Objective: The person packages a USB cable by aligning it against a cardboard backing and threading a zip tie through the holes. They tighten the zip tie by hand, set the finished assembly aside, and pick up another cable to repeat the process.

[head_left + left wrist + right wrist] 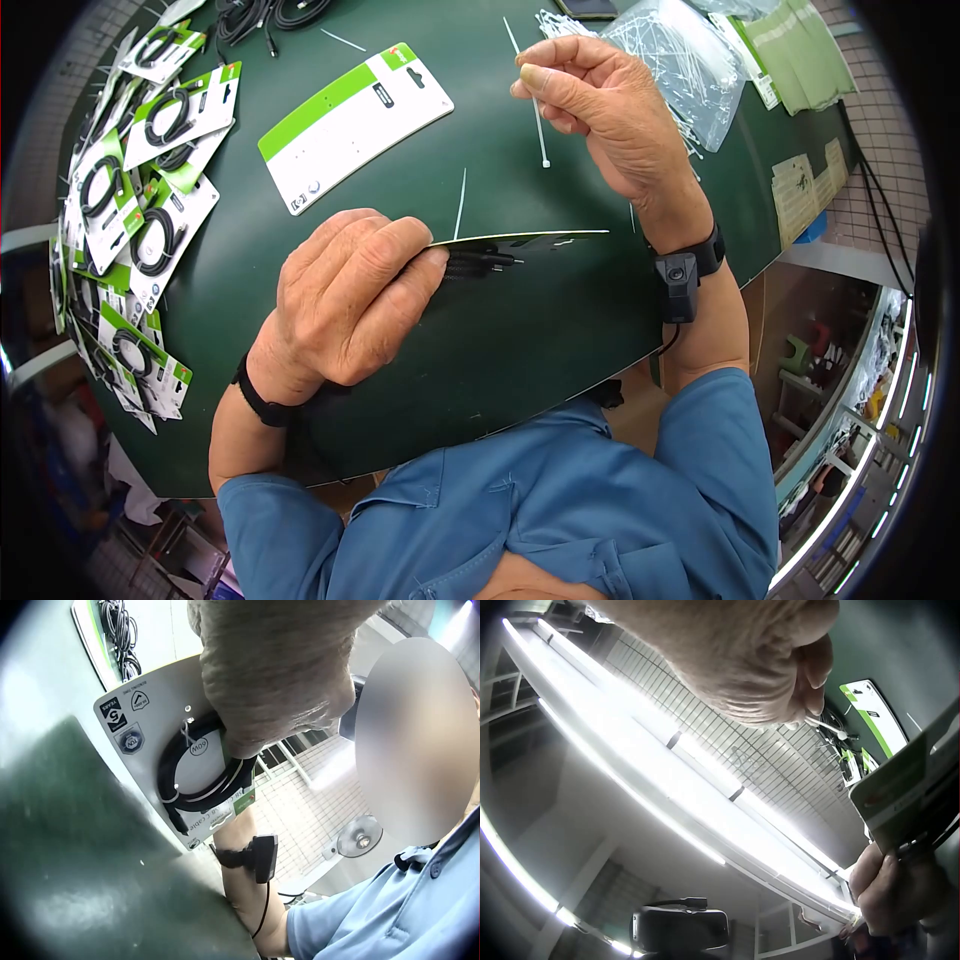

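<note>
In the head view the left hand (355, 290) grips a card edge-on, with the black cable (480, 262) on its lower side. The left wrist view shows that card's (112, 742) printed face and the coiled black cable (171, 761) on it, with a white tie at the coil's top. A white tie (461, 205) stands up from the card's far side. Up and to the right, the right hand (625, 115) pinches a loose white cable tie (541, 135) between thumb and forefinger, apart from the card.
A bare green-and-white card (350, 125) lies beyond the hands. Packaged cables (150, 250) are heaped at the left, loose black cables (262, 20) at the far edge. A bag of white ties (690, 70) and green-and-white cards (800, 55) lie at the far right.
</note>
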The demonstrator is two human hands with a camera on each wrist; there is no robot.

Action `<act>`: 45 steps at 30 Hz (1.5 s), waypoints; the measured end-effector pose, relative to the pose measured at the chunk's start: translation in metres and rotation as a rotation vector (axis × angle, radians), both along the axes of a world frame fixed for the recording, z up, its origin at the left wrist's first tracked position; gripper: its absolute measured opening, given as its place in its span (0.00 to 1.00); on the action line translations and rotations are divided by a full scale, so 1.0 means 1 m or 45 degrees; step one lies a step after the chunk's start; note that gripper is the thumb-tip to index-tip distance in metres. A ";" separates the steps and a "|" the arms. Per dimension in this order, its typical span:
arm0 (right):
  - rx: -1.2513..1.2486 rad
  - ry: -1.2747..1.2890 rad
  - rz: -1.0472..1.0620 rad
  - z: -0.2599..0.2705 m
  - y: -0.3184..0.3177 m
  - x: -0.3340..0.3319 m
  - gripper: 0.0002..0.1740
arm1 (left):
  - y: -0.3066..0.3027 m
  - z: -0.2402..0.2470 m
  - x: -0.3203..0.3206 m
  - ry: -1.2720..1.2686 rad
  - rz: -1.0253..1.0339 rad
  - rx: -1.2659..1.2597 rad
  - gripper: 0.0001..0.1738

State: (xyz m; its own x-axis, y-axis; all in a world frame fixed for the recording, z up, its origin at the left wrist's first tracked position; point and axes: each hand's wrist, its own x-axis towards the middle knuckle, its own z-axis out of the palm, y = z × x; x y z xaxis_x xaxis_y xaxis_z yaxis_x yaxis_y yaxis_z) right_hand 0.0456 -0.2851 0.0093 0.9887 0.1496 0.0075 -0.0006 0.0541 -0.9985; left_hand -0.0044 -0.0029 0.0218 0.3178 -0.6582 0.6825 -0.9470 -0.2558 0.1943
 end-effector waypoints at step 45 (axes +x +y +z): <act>0.042 0.205 0.201 0.000 0.022 -0.003 0.11 | -0.001 -0.010 0.011 -0.124 0.036 -0.065 0.13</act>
State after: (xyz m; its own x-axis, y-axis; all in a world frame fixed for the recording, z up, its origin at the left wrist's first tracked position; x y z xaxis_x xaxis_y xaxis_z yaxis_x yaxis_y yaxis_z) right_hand 0.0427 -0.2630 0.0094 0.9419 0.3047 -0.1414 -0.1712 0.0733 -0.9825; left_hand 0.0062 -0.0039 0.0116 0.2661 -0.6135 0.7435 -0.9546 -0.2749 0.1148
